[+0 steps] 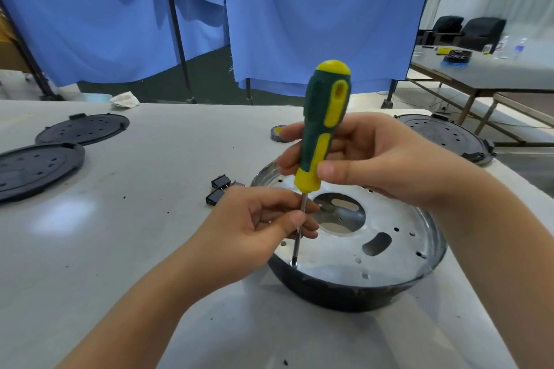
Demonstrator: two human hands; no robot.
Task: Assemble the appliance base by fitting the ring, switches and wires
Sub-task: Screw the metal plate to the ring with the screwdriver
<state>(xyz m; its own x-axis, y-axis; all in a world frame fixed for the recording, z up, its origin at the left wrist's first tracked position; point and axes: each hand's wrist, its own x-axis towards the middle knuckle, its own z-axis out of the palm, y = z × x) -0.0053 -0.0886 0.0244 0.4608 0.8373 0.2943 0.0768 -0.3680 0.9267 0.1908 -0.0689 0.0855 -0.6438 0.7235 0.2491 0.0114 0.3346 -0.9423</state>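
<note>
Your right hand grips the green/yellow handle of the screwdriver, thumb across the lower yellow collar, fingers curled round the far side. Your left hand pinches the metal shaft w/ thumb & forefinger, just below the handle. The driver stands nearly upright, top leaning slightly right, tip down on a screw at the near-left edge of the silver metal ring plate. That plate sits inside the black appliance base, which rests on the white table, right of centre & near you. The plate has a big round centre opening, an oblong slot to its right & small holes scattered round the rim. Two black rocker switches lie on the table just left of the base, at its far-left side, close together; can't tell if they touch each other. Two black perforated round covers lie far left, one nearer than the other, edges close or overlapping. A third black round cover sits at the far right table edge, partly behind your right hand. A roll of tape w/ yellow centre lies far side, mostly hidden by your fingers. A crumpled white cloth is at the table's far edge, blue curtains behind.
</note>
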